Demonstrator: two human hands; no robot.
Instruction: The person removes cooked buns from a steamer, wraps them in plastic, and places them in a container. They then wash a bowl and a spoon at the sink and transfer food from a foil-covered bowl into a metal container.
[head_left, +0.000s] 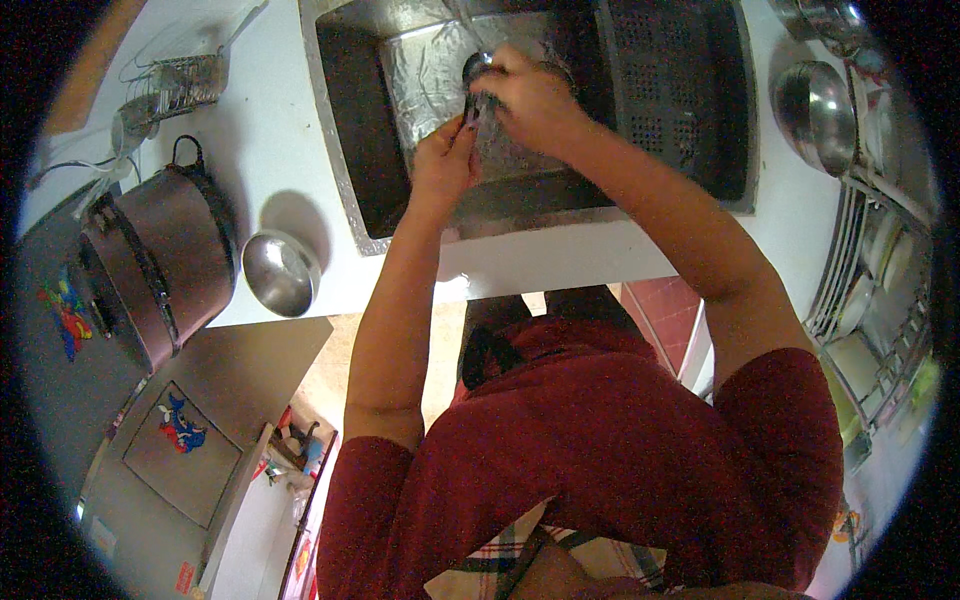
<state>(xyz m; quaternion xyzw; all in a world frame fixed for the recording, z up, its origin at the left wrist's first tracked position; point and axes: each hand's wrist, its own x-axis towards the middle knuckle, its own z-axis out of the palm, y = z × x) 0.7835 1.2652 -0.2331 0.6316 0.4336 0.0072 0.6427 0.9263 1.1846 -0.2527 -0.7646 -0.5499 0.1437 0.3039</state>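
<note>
Both hands are over the basin of a metal sink (345, 172). My left hand (448, 161) grips the lower end of a dark, shiny utensil (474, 71), possibly a ladle or large spoon. My right hand (536, 97) closes around its upper part from the right, hiding much of its shape. A thin stream of water (463, 22) appears to come down from the top of the view. Wet, glinting metal shows on the basin floor (427, 82) behind the hands.
A perforated panel (660, 90) covers the sink's right side. On the white counter (285, 150) at left stand a steel bowl (279, 274) and a large lidded pot (180, 232). A wire caddy (187, 86) sits farther back. Right are another steel bowl (814, 112) and a dish rack (847, 247).
</note>
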